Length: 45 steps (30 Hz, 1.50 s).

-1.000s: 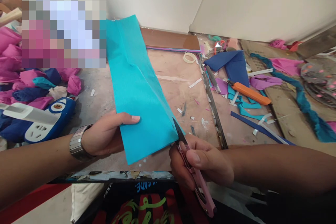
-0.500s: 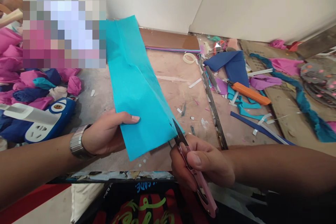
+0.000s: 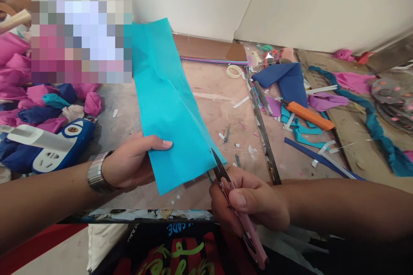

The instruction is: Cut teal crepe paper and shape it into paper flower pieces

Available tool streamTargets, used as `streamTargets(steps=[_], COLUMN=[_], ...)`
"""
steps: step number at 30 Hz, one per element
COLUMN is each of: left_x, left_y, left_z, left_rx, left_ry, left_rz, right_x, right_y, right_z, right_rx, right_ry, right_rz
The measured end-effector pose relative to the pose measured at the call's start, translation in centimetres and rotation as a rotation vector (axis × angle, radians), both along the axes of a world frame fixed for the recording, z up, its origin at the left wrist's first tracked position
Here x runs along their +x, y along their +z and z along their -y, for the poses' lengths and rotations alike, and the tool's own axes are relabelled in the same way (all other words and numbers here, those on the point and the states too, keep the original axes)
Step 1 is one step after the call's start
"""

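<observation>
A long turquoise paper sheet (image 3: pixel 171 120), creased along its length, stretches from the pixelated patch at upper left toward me. My left hand (image 3: pixel 132 159) grips its left edge near the lower end, thumb on top and the other fingers hidden underneath. My right hand (image 3: pixel 248 197) is wrapped around a pair of pink-handled scissors (image 3: pixel 247 227). Their dark blades lie at the sheet's right edge close to its lower corner, where a short cut shows. How far the blades are apart is hard to make out.
Crumpled pink and blue paper bundles (image 3: pixel 41 94) and a blue-white power strip (image 3: pixel 61 146) lie left. A tape roll (image 3: pixel 233 71) sits behind the sheet. To the right are an orange utility knife (image 3: pixel 309 115), folded dark blue paper (image 3: pixel 290 81) and scraps on cardboard (image 3: pixel 348 137).
The scissor blades have closed slightly at the sheet's edge. Both hands keep nearly the same place, and the whole view has shifted a little.
</observation>
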State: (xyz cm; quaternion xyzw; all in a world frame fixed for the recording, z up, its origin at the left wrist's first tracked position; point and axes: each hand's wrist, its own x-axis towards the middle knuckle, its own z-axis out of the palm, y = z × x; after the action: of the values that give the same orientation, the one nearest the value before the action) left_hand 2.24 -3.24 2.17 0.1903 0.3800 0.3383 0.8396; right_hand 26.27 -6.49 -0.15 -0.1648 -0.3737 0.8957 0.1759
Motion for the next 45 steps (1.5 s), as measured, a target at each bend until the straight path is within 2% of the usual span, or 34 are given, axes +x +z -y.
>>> streamTargets(steps=[5, 22, 35, 45], left_x=[-0.03, 0.03, 0.08, 0.15], left_y=[-0.04, -0.19, -0.02, 0.22], left_z=[-0.01, -0.14, -0.09, -0.16], left_rx=[-0.016, -0.088, -0.075, -0.07], left_ry=[0.013, 0.1, 0.091, 0.092], left_rz=[-0.005, -0.036, -0.04, -0.064], right_x=[0.01, -0.1, -0.06, -0.09], right_y=[0.1, 0.05, 0.11, -0.38], right_z=[-0.08, 0.13, -0.12, 0.2], right_rx=[-0.01, 0.008, -0.004, -0.008], right_ry=[0.03, -0.041, 0.02, -0.026], right_rz=[0.017, 0.008, 0.008, 0.068])
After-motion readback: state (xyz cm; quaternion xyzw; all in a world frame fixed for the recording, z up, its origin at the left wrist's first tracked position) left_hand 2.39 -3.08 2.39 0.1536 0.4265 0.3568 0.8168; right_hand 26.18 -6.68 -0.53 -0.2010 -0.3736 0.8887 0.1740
